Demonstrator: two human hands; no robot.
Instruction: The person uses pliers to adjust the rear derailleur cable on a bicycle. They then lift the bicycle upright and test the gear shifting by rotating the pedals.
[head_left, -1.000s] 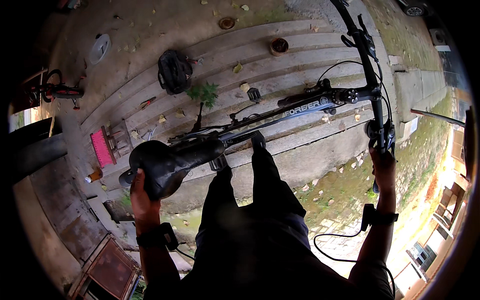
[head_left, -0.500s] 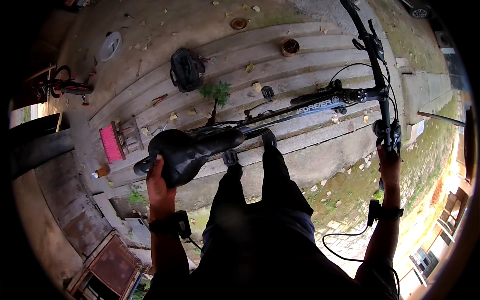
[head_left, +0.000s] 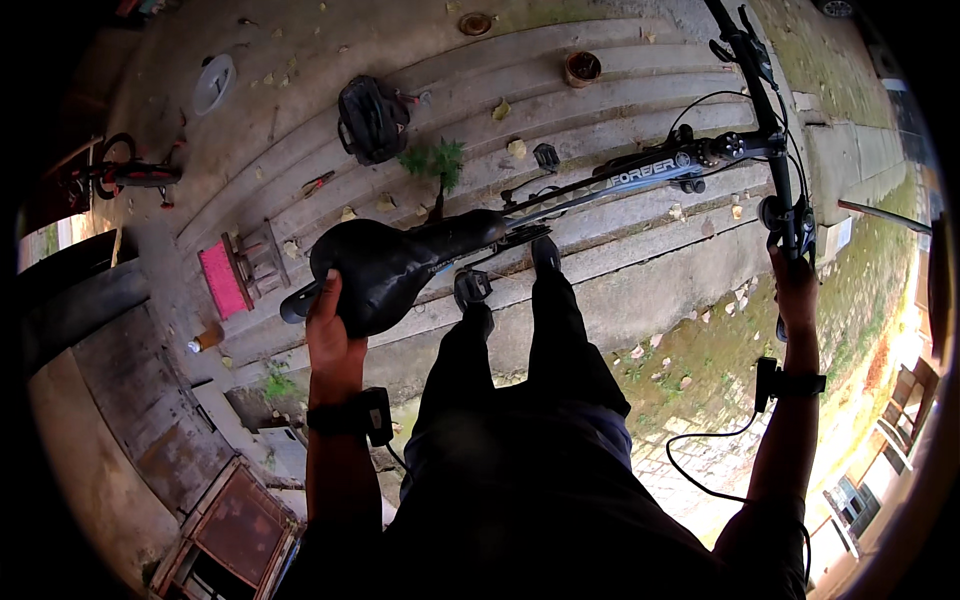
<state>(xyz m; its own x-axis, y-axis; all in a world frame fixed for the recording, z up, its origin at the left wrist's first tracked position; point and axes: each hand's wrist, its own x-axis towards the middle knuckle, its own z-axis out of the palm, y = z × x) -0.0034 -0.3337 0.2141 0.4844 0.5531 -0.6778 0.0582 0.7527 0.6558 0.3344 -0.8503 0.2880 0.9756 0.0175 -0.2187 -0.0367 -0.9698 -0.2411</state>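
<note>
A black-and-grey bicycle [head_left: 640,175] stretches across in front of me, its black saddle [head_left: 375,280] to the left and its black handlebar [head_left: 772,150] to the right. My left hand [head_left: 335,335] is closed on the saddle's near rear edge, the thumb lying on top. At the handlebar's near end, my right hand [head_left: 797,292] is wrapped around the grip beside the brake lever; part of the fingers is hidden. One pedal [head_left: 472,287] is close to my left foot, and the other pedal [head_left: 545,157] shows beyond the frame. Most of the wheels are out of sight under the saddle and bars.
Beyond the bicycle, concrete steps [head_left: 480,95] bear a black backpack [head_left: 373,120], a brown pot [head_left: 582,69] and scattered leaves. A pink-topped stool [head_left: 227,278] and a bottle [head_left: 206,338] are at left. Another small bicycle [head_left: 130,172] stands farther left. A green plant [head_left: 437,165] rises behind the saddle.
The bicycle has shifted to the right, and both my hands have moved right with it, keeping hold of the saddle and the handlebar grip.
</note>
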